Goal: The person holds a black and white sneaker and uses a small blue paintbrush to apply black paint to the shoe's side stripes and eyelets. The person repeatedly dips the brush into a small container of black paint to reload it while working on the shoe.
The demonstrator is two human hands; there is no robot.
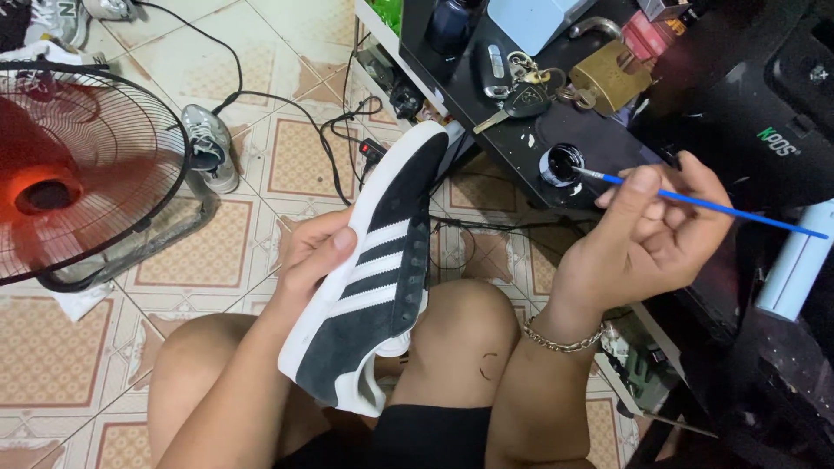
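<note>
Here, left hand [317, 256] clamped on the dark suede sneaker [378, 278] over the knees — light, soft upper, best held by its stiff white sole — right hand [647, 230] pinching the thin blue paintbrush [695, 201], tip in the small black paint pot [562, 164] on the worktop [521, 139].

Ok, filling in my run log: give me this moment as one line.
left hand: holds dark sneaker | right hand: blue paintbrush, tip in black paint pot | black table

Matt suede sneaker [373, 287], glossy black paint pot [562, 165], brass padlock [610, 78].
</note>
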